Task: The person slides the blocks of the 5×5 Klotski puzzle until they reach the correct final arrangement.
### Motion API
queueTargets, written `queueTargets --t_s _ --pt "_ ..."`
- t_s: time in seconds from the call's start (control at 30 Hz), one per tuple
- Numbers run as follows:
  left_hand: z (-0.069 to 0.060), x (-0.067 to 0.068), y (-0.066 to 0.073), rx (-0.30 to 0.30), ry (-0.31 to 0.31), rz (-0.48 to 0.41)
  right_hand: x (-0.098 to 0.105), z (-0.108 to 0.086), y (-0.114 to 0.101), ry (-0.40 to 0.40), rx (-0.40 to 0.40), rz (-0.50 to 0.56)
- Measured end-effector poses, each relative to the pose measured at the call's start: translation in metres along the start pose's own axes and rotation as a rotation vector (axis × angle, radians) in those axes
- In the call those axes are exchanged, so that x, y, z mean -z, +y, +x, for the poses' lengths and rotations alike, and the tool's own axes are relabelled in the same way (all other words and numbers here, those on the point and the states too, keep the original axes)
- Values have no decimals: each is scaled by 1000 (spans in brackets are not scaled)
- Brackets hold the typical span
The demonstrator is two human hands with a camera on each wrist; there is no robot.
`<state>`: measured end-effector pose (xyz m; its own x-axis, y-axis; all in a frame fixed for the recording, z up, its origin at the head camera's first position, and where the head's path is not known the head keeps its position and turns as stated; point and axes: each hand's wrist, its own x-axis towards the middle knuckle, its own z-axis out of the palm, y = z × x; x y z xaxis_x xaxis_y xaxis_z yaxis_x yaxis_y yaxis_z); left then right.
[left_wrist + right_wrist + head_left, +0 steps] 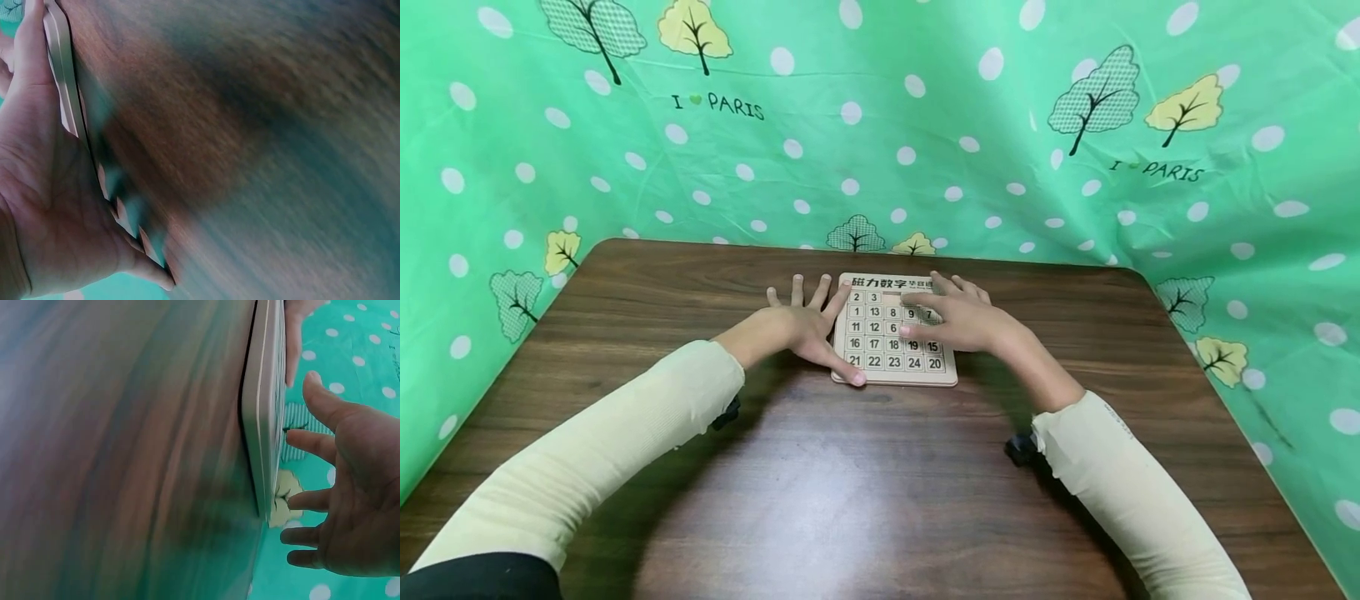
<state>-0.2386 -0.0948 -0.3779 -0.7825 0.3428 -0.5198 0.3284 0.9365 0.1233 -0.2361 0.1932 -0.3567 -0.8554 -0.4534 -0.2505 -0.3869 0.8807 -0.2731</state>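
A pale wooden sliding number puzzle (897,382) lies flat on the table, with Chinese lettering along its top and square numbered tiles below. In its top row a bare slot (891,297) shows right of tile 3. My left hand (805,331) is at the board's left side, fingers spread, thumb over the lower left corner and index finger at the upper left. Over the right part of the board is my right hand (958,321), fingers extended and hiding several tiles. A gap shows between that hand (365,481) and the board (265,419) in the right wrist view.
The dark brown wooden table (820,500) runs out to both sides. Behind it hangs a green cloth (910,117) with white dots and printed trees, meeting the table's back edge. Pale sleeves (625,425) cover both forearms.
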Motion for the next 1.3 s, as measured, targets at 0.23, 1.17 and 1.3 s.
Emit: queueTargets --t_s 0.23,1.17,1.3 --pt "0 0 -1 7 -11 1 -13 25 -17 -34 6 -18" --pt "-2 1 2 0 -7 8 -9 27 -45 -61 14 -5" --pt "-2 1 1 1 -5 3 -8 30 -49 -80 4 -20"
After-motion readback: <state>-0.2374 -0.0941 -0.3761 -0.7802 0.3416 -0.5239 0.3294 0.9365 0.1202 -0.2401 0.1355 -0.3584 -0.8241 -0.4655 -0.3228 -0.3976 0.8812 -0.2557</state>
